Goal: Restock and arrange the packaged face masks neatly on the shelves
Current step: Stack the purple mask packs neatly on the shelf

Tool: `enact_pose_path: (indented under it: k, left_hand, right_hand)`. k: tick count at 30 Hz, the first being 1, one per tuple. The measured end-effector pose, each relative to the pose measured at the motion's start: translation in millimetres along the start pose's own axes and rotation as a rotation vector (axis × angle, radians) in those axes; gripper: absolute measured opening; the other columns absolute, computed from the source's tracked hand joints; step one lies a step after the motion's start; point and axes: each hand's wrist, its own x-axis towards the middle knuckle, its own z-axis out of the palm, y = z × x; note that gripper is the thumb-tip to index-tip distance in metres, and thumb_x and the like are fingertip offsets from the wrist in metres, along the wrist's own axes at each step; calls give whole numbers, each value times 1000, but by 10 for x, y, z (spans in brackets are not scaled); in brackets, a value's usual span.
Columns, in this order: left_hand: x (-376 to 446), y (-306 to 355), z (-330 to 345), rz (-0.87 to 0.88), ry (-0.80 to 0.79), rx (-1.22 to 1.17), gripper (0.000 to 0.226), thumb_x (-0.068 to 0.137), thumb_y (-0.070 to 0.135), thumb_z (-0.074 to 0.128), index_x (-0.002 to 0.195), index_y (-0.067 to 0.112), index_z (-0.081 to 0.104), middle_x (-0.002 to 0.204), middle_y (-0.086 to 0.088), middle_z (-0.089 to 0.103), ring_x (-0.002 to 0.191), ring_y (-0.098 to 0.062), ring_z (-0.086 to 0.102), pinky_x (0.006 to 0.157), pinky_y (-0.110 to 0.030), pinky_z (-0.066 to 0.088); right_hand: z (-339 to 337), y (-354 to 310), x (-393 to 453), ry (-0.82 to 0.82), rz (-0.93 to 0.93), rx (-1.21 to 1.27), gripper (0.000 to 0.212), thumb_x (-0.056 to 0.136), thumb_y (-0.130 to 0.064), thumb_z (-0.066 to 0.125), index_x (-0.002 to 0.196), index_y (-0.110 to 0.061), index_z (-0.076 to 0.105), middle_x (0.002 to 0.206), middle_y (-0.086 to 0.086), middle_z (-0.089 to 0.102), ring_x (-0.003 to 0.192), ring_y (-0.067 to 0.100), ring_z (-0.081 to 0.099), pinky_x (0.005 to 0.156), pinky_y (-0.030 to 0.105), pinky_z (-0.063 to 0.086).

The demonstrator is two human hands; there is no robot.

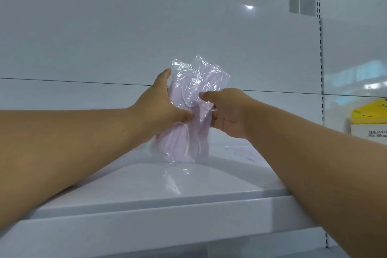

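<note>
Head view: clear plastic packets of lilac face masks (189, 115) stand upright on white shelf (146, 190), bottom edge touching. Left hand (161, 107) and right hand (227, 111) grip packets from both sides.

A shop, by the fittings: white metal retail shelf (146, 184) under the held mask packs (188, 111), glossy white back panel (125, 27) behind them, slotted upright (321, 69) off to their right, boxed yellow product (370, 119) farther right.
</note>
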Motion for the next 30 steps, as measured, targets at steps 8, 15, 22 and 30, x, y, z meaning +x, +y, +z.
enact_pose_path:
  k: [8,15,22,30]
  left_hand:
    - [90,33,-57,-9,-69,-193,135,37,43,94,153,39,26,130,2,64,112,-20,67,94,-46,56]
    - [83,30,-127,-69,-180,-58,31,80,12,82,107,16,67,102,-3,75,100,-25,72,93,-41,56]
    - [50,-96,-112,-174,-315,40,32,81,15,83,107,15,63,107,-7,71,98,-27,70,77,-39,56]
    - [101,-35,-201,-56,-302,329,40,86,21,74,121,32,58,116,7,66,110,-21,63,100,-43,51]
  right_hand:
    - [-39,-129,-47,-179,-136,215,40,89,9,59,128,1,58,118,25,68,106,41,68,93,56,54]
    - [-153,-182,6,-78,-203,331,43,84,8,64,126,0,60,114,24,70,102,41,69,92,59,54]
    - [-242,-87,-76,-120,103,-4,28,93,-13,67,120,-13,62,113,12,72,101,34,71,87,61,54]
    - [-353,-138,93,90,-163,195,47,81,-4,75,125,-13,62,108,9,73,96,28,70,76,37,57]
